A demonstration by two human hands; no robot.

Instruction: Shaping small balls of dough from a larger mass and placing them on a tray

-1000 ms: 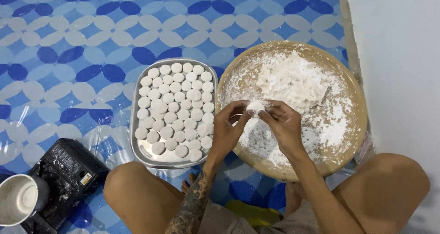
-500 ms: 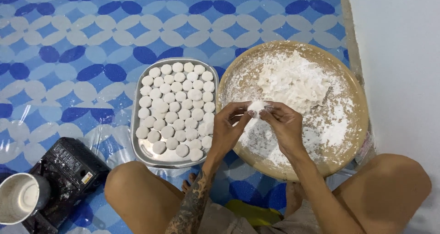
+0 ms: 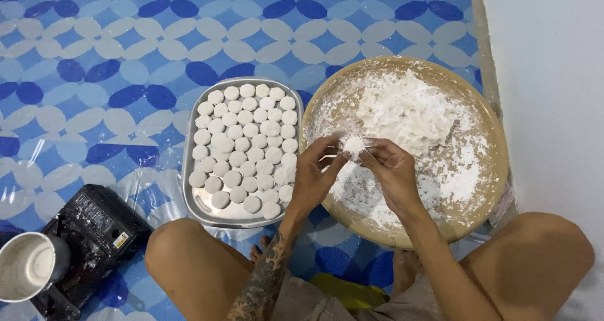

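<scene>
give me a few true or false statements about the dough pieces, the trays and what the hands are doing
1. Both hands, left hand and right hand, hold a small white dough piece between their fingers. True.
2. The metal tray is empty. False: rows of round white dough pieces fill most of it.
3. The round tan tray holds a floury dough heap. True.
4. The metal cup stands on the round tray. False: it sits on the black stove, far left.

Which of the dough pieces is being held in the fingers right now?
The dough ball pinched between left hand and right hand over the round tray. All the others lie in rows in the metal tray.
</scene>
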